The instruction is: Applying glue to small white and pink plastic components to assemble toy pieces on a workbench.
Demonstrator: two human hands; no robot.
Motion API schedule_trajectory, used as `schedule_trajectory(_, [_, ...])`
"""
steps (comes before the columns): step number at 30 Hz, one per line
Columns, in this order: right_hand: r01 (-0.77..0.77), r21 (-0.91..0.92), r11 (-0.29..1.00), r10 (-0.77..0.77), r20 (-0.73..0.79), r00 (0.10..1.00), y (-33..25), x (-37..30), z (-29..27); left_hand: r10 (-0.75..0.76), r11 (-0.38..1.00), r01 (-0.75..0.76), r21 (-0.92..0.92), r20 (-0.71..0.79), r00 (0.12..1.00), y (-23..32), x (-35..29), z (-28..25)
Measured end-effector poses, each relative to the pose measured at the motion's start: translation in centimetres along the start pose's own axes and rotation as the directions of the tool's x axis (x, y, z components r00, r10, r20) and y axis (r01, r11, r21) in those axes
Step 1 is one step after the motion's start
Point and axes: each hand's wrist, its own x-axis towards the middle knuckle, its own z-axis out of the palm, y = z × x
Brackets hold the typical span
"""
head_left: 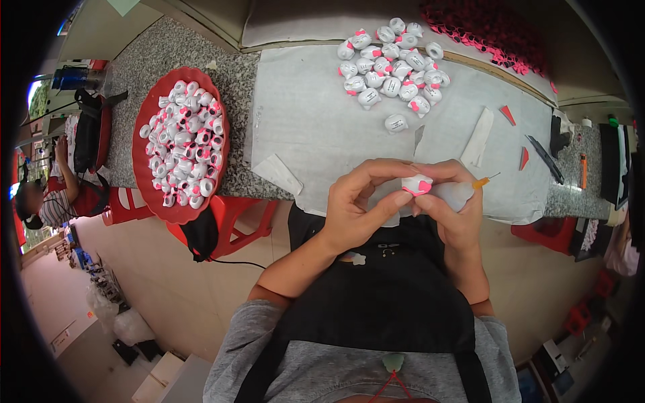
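Note:
In front of my chest, both my hands hold one small white figurine head with a pink bow [418, 185]. My left hand [359, 205] is closed, pinching the head between thumb and fingertips. The fingers of my right hand [451, 218] steady its other side. That hand also keeps a translucent squeeze bottle [457, 193] with an orange neck and a thin needle tip, which points out to the right. Beyond my hands, a cluster of similar white and pink heads [392, 86] lies on the white paper sheet [302, 101]. One white head [396, 123] sits slightly apart, nearer to me.
A red oval tray [143, 176] heaped with white and pink pieces stands at the left. Pink cut-out parts [484, 33] lie at the far right. Paper strips [478, 138], red scraps [524, 158] and a dark slim tool [545, 159] rest on the right. Another person [57, 201] sits far left.

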Motion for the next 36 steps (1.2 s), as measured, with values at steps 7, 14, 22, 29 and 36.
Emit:
schedule_trajectory(7, [0.043,0.091,0.995,-0.042,-0.019,0.999,0.9,-0.4,-0.1,-0.023,0.999,0.023,-0.044,-0.008,1.000,0.1,0.0,0.2])
schedule_trajectory(14, [-0.043,0.151,0.988,0.034,0.057,0.998,0.8,0.1,-0.9,0.045,0.998,-0.045,0.039,-0.017,0.999,-0.3,-0.1,0.2])
schedule_trajectory(22, [-0.033,0.212,0.977,0.016,0.082,0.997,1.4,0.0,-1.3,0.013,0.996,-0.014,0.086,0.018,1.000,-0.3,-0.3,0.2])
schedule_trajectory(29, [0.032,0.123,0.992,-0.045,0.107,0.993,1.3,0.0,-1.2,0.056,0.998,-0.054,-0.030,0.095,0.994,-0.7,0.0,-0.4])
schedule_trajectory(36, [0.043,0.103,0.994,-0.045,0.011,0.999,1.5,-0.1,-0.5,0.052,0.998,-0.054,-0.043,-0.033,0.998,-1.2,-0.2,0.4])
